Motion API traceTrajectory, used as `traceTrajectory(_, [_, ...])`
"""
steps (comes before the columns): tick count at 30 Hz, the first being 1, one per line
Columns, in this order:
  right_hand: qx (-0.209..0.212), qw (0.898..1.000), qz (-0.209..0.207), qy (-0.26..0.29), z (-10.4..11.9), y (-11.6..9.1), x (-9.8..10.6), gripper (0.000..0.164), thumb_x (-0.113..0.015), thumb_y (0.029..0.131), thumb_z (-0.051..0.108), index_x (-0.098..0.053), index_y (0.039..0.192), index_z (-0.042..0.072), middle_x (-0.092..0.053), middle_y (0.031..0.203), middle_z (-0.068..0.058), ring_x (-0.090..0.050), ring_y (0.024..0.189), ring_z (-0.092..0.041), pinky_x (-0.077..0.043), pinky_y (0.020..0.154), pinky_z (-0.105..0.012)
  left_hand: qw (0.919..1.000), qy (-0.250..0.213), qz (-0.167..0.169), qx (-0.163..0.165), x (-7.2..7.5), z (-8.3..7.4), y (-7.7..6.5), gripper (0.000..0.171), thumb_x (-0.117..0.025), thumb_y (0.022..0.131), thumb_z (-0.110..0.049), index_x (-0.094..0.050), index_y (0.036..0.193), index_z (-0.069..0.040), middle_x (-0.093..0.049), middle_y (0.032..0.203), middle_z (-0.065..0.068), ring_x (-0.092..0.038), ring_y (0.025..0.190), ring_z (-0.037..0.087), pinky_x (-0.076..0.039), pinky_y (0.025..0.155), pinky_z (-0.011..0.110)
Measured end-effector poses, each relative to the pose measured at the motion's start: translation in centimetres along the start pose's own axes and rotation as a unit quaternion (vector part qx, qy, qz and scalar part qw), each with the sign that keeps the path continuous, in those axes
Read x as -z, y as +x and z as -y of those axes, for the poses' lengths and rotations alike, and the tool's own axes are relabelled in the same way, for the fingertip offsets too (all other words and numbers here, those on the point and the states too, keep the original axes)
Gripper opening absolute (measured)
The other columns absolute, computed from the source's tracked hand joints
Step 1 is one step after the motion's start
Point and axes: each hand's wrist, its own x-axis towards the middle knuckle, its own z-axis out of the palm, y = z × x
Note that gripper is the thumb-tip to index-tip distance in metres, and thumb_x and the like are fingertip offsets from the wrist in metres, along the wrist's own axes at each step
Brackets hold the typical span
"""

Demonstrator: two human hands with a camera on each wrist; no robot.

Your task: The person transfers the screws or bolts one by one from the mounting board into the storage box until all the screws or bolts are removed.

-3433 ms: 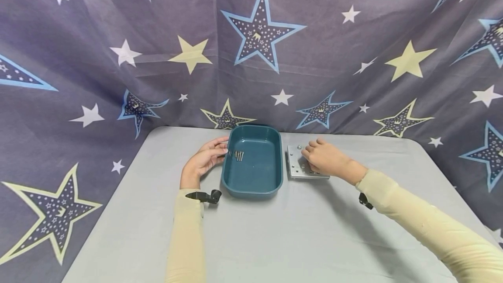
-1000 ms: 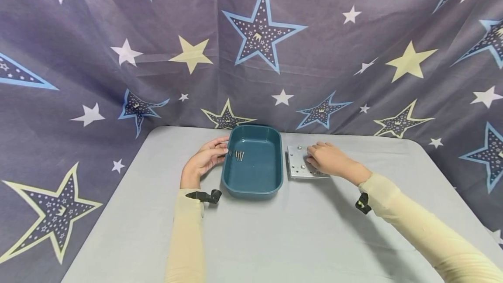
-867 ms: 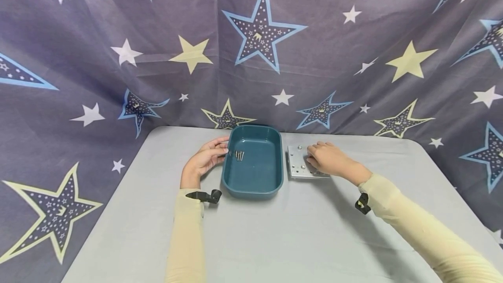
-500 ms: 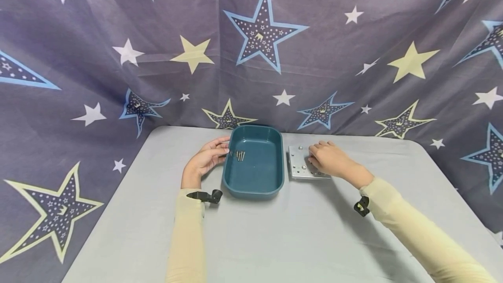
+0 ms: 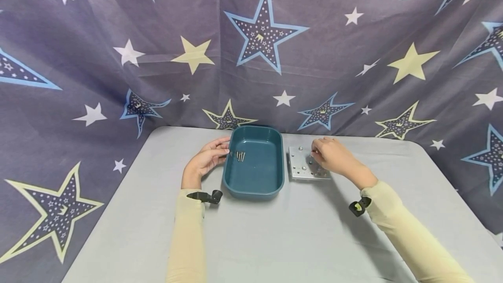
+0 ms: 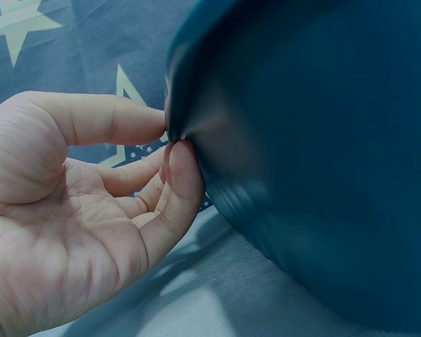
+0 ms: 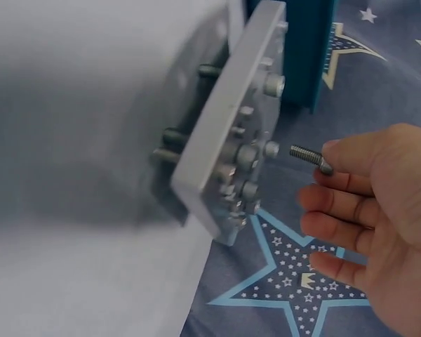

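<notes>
My left hand (image 5: 204,160) pinches the left rim of a dark teal plastic bin (image 5: 253,194) between thumb and fingers; the left wrist view shows the pinch up close. Several small screws (image 5: 240,156) lie inside the bin near that side. To its right is a silver metal plate (image 5: 296,160) with holes and several screws standing in it. Just over the plate, my right hand (image 5: 332,155) pinches a threaded screw (image 7: 309,156) by its head between thumb and index finger. The right wrist view shows this screw apart from the plate, its threaded end towards it.
Bin and plate rest on a table with a light grey cloth (image 5: 275,239). A dark curtain printed with stars (image 5: 267,91) hangs right behind the table's far edge. Screw ends (image 7: 170,135) poke out below the plate.
My right hand has risen from the plate, uncovering more of its holes and screws; at the earliest frame it was further left on the plate. The left hand and the bin stay put.
</notes>
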Motion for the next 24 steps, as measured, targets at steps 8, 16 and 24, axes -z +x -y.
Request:
traceTrajectory(8, [-0.004, 1.000, -0.018, 0.022, 0.5, 0.9, 0.4, 0.008, -0.072, 0.091, 0.009, -0.066, 0.092, 0.004, -0.064, 0.080, -0.007, -0.055, 0.076, -0.023, -0.049, 0.072, -0.041, 1.0000, 0.004, 0.000, 0.000, 0.1, 0.1, 0.1, 0.062, -0.046, 0.101, 0.008, -0.022, 0.158, 0.007, -0.065, 0.109, -0.001, -0.068, 0.095, 0.009, -0.057, 0.082, 0.025])
traceTrajectory(16, [-0.026, 0.999, -0.009, 0.040, 1.7, 2.1, 1.1, 0.011, -0.071, 0.094, 0.016, -0.067, 0.096, 0.006, -0.065, 0.084, -0.007, -0.056, 0.082, -0.024, -0.048, 0.076, -0.041, 1.0000, 0.001, -0.001, 0.001, 0.3, 0.3, 0.3, 0.062, -0.046, 0.101, 0.009, -0.022, 0.158, 0.007, -0.065, 0.108, -0.001, -0.067, 0.093, 0.008, -0.056, 0.081, 0.025])
traceTrajectory(24, [-0.034, 0.996, -0.009, 0.077, 3.4, 4.0, 2.3, 0.016, -0.070, 0.096, 0.019, -0.067, 0.103, 0.005, -0.069, 0.092, -0.011, -0.061, 0.090, -0.029, -0.050, 0.085, -0.046, 1.0000, -0.001, -0.004, 0.004, 0.3, 0.3, 0.3, 0.061, -0.044, 0.101, 0.011, -0.022, 0.158, 0.006, -0.066, 0.106, -0.002, -0.067, 0.090, 0.007, -0.056, 0.079, 0.024])
